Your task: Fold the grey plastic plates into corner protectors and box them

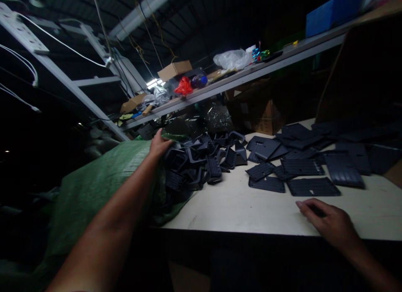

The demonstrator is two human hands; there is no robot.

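My left hand (159,144) reaches forward to the mouth of a green woven sack (103,170), its fingers closed on the sack's upper edge. Black plastic parts (194,158), many of them bracket-shaped, spill in a heap from the sack's mouth onto the pale tabletop (229,208). Over the front of the table hovers my right hand (333,225), thumb and fingers curled together with nothing visible in them. Just beyond its fingertips lie flat black ribbed panels (314,186), some loose and others overlapping.
A raised shelf (201,93) crosses behind the table, carrying a red plastic bag (184,86), a bottle (199,81), clear plastic and a blue bin (333,15). Beneath it stands a cardboard box (264,116). At left, a metal frame (59,74) carries hanging white cables.
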